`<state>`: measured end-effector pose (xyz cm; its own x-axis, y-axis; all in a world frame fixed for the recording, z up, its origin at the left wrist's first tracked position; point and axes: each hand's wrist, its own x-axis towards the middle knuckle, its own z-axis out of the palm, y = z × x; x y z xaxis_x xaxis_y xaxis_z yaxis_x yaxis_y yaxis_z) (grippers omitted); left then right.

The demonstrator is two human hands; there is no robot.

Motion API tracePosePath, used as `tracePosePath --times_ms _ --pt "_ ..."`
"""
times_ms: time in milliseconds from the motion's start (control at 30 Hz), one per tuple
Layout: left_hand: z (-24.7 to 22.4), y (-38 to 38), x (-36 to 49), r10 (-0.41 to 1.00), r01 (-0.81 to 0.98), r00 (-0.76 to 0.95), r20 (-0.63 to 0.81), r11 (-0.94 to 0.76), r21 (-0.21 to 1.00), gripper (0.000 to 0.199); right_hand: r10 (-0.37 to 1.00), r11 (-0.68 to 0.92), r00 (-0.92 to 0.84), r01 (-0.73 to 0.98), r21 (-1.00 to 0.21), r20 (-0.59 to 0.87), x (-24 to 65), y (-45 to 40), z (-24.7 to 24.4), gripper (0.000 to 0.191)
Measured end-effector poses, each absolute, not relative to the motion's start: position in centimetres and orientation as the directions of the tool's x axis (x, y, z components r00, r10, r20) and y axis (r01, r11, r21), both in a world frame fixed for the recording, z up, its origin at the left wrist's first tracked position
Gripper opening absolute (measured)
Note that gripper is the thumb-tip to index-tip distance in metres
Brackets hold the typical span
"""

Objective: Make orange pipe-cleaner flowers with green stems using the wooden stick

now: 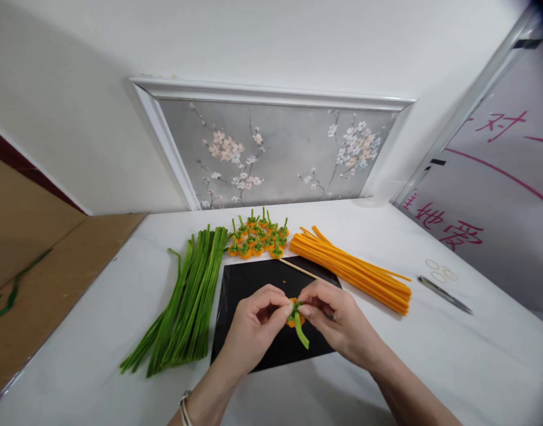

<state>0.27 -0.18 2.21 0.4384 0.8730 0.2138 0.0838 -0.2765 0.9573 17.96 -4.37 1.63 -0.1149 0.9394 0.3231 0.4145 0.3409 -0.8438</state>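
Over a black mat (240,290), both hands pinch a small orange-and-green pipe-cleaner ornament (302,335). My left hand (254,325) is closed, thumb and forefinger on its green top from the left. From the right, my right hand (342,319) grips the same green part between thumb and forefinger. A loose green tail hangs down toward me, and fingertips partly cover the orange body beneath. Beyond the mat stands a cluster of similar finished-looking ornaments (257,239), orange below with green stalks upright. A thin wooden stick (298,269) lies across the mat's far edge.
Green pipe cleaners (191,302) lie bundled at the left, orange pipe cleaners (355,269) at the right. Further right are a silver pen (444,294) and several pale rings (440,276). A cardboard box (67,260) borders the table's left side; a wall panel (275,154) stands behind.
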Motion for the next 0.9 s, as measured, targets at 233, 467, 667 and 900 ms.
tracePosePath --times_ms 233,467,667,900 --pt "1.8 -0.3 0.5 0.886 0.071 0.440 0.146 -0.196 0.978 0.016 0.858 0.512 -0.219 0.441 -0.737 0.465 18.2 -4.1 1.9 0.025" --pt "1.2 -0.3 0.6 0.906 -0.010 0.418 0.062 -0.064 0.998 0.016 0.907 0.419 -0.139 0.390 -0.820 0.398 18.2 -4.0 1.8 0.021" --pt "0.8 -0.5 0.6 0.949 -0.112 0.307 0.077 -0.044 0.993 0.012 0.998 0.053 -0.039 0.090 -0.995 0.050 17.6 -4.7 1.6 0.026" --pt "0.4 -0.6 0.8 0.940 -0.162 0.337 0.048 0.008 0.987 0.024 0.997 0.069 -0.023 0.071 -0.995 0.068 16.7 -4.7 0.2 0.017"
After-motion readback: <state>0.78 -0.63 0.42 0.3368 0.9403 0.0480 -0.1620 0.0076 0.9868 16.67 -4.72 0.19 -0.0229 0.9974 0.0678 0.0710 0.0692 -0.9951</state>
